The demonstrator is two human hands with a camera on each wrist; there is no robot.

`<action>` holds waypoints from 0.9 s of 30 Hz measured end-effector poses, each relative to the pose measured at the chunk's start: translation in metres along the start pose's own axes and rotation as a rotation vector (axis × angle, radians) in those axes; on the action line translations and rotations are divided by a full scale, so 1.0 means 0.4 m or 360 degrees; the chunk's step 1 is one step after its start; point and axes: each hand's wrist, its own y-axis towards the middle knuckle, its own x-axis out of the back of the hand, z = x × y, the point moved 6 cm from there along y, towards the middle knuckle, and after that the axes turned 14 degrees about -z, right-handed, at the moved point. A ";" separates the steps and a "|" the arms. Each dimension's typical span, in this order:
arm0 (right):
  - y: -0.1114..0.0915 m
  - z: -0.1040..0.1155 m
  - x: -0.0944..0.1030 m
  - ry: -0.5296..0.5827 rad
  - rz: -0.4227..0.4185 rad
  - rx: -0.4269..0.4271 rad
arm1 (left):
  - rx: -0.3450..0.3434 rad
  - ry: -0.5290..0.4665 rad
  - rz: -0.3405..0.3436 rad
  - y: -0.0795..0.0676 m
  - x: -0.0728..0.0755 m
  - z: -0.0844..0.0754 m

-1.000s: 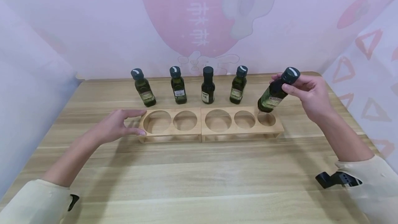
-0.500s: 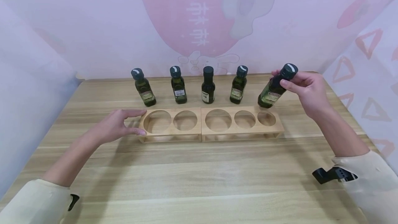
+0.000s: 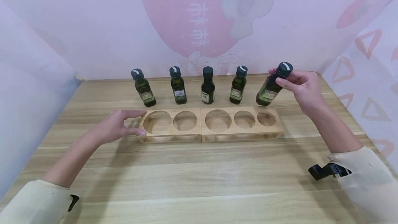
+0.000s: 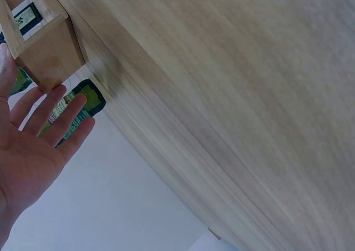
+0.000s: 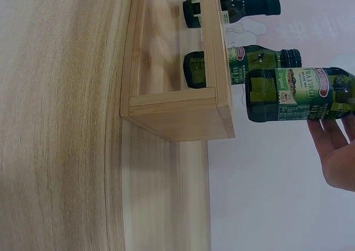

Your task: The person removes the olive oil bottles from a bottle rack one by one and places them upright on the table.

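Thumb and fingers of my right hand [image 3: 306, 89] pinch a green olive oil bottle [image 3: 268, 91] near its neck. The bottle leans with its cap to the right, raised behind the right end of a wooden rack [image 3: 201, 122]. In the right wrist view, the base of this olive oil bottle [image 5: 299, 94] is apart from the rack and higher than its top. My left hand [image 3: 119, 125] spans the rack's left end, thumb at the front corner and index finger at the back. Its fingers [image 4: 66, 120] look straight and spread in the left wrist view.
Behind the rack stand several dark green bottles, from the leftmost bottle [image 3: 145, 91] past the slimmer middle bottle [image 3: 208, 87] to the right one [image 3: 238, 87]. The rack's top has several round holes of different sizes. A printed sheet [image 3: 109, 27] rises behind the table [image 3: 199, 182].
My right hand has carried the olive oil bottle slightly back and left, away from above the rack's smallest hole. The left hand, rack and standing bottles have stayed put.
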 end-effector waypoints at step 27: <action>0.041 -0.053 -0.011 -0.0045 -0.0045 -0.0156 | -0.0001 0.0000 0.0015 0.000 0.000 -0.002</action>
